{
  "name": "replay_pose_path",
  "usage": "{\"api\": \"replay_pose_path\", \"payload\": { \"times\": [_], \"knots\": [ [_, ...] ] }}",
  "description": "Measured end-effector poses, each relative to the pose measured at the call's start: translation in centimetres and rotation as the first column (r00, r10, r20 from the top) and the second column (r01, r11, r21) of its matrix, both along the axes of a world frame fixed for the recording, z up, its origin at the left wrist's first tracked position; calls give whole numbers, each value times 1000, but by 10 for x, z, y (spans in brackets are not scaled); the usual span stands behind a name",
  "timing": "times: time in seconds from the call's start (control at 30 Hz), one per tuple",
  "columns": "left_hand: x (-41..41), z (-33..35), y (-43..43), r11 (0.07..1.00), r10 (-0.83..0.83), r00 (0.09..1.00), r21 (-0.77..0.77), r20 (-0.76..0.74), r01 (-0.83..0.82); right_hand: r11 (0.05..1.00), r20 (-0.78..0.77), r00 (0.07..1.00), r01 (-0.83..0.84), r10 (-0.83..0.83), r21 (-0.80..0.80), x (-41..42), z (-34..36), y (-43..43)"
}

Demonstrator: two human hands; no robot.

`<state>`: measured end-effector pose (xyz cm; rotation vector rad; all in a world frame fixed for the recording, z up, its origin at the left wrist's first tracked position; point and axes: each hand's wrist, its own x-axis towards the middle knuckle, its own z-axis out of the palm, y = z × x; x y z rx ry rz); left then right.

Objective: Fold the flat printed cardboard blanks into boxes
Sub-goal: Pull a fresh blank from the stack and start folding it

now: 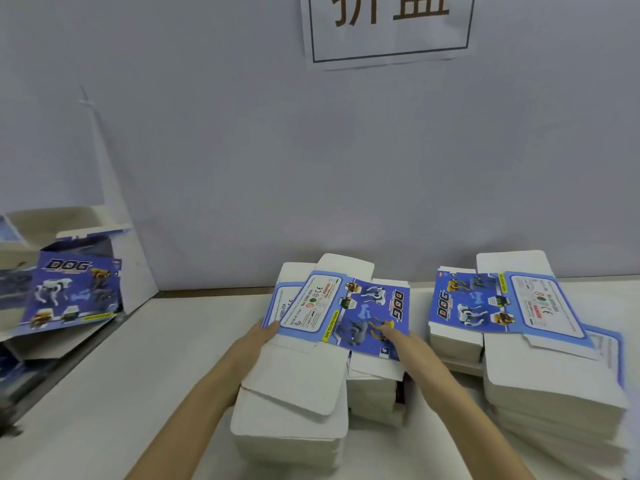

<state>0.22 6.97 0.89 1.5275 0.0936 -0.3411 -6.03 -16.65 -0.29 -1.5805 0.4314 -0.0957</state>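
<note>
A: Where is the top blank (343,310)?

B: On the centre stack (291,434), printed side up and turned askew. Its corners overhang the stack's edges, and its white near flap lies slanted across the pile.

A: And the hands?

B: The left hand (266,332) pinches the blank's left edge. The thumb is on top and the fingers are hidden under the card. The right hand (398,336) lies flat near the right edge, with its fingers straight and pressing on the blue print.

A: Anything close by?

B: The right stack (554,393) sits just beside the centre one, with only a narrow gap between them. Its top blanks are fanned out, so their edges jut toward the right. The wall (311,168) is close behind both stacks, and a sign (388,26) hangs on it.

A: Any open room?

B: Bare bench (138,358) runs left from the centre stack to the bench's left edge. Past that edge a folded box (76,289) stands tilted, its top flap open, well apart from the hands.
</note>
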Motion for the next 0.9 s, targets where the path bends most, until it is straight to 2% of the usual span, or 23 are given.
{"api": "replay_pose_path", "payload": {
  "times": [0.07, 0.13, 0.17, 0.23, 0.27, 0.33, 0.37, 0.43, 0.5, 0.53, 0.57, 0.63, 0.7, 0.8, 0.9],
  "knots": [
    [-9, -2, 2, 999, 0, 997, 35, 72, -2, 997, 11, 997, -78, 78, -11, 0, -3, 1],
    [-23, -3, -1, 993, 95, 990, 66, 107, -102, 994, 12, 994, -109, 109, 12, 1, -6, 4],
    [-31, -5, -5, 991, 132, 988, 25, 83, -134, 992, 19, 995, -103, 102, 71, 1, -6, 6],
    [-61, -9, -11, 973, 172, 985, -159, 12, -168, 986, 13, 998, -58, 56, 157, 1, -6, 7],
    [-71, -9, -13, 956, 206, 978, -211, -8, -203, 987, 10, 999, -42, 41, 155, 1, -4, 7],
    [-78, -10, -18, 949, 261, 965, -189, 19, -252, 998, 11, 999, -38, 37, 46, -1, 1, 7],
    [-76, -9, -21, 960, 268, 962, -106, 61, -260, 999, 30, 999, -36, 37, -37, -2, 4, 6],
    [-72, -5, -23, 930, 232, 949, 238, 213, -281, 988, 90, 996, -9, 23, -157, -6, 10, 5],
    [-66, -1, -18, 753, 169, 927, 563, 334, -340, 970, 159, 987, 46, -8, -239, -11, 18, 3],
    [-64, 6, -16, 678, 132, 921, 645, 366, -353, 965, 210, 977, 78, -24, -251, -14, 25, 2],
    [-62, 16, -16, 661, 106, 914, 659, 392, -359, 968, 274, 960, 111, -47, -224, -17, 31, -1],
    [-57, 37, -19, 727, 95, 888, 578, 450, -371, 992, 387, 916, 123, -105, -21, -25, 48, -6],
    [-51, 57, -25, 848, 116, 884, 419, 452, -326, 990, 470, 875, 60, -115, 131, -34, 64, -13],
    [-54, 83, -38, 966, 139, 921, 157, 363, -208, 979, 553, 833, -98, -18, 180, -45, 79, -19],
    [-64, 91, -46, 976, 214, 898, -44, 385, -214, 972, 530, 844, -187, 84, 145, -47, 85, -24]
  ]
}}
